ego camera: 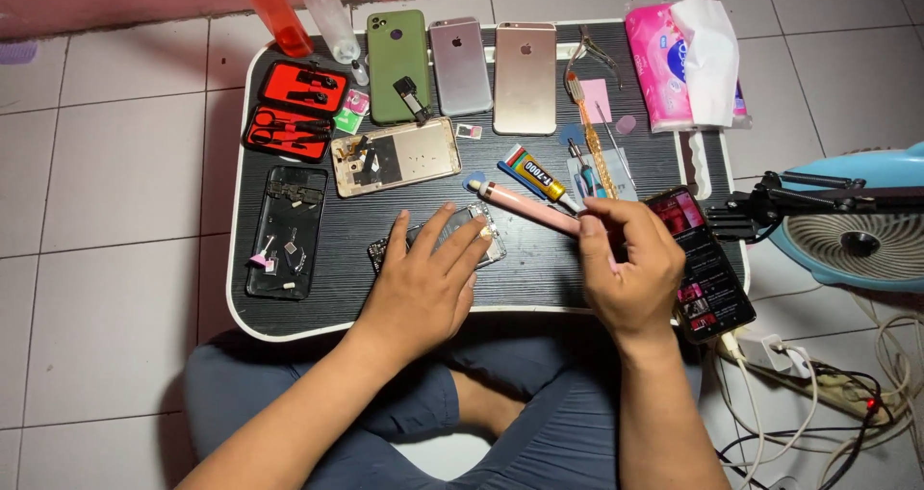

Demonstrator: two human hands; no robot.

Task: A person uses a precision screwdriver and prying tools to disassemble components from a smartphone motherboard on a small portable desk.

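I'm at home, cross-legged on a white tiled floor (106, 192), running a makeshift phone-repair spot: a low black worktop (539, 259) over my lap, strewn with phones (525, 76), a red tool case (294, 110) and a glue tube (532, 173), a fan (852, 230) beside me.

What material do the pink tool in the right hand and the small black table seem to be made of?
The pink tool in the right hand looks like smooth matte plastic: even colour, soft sheen. The table looks like black laminated board with printed wood grain and a white, probably plastic, edge.
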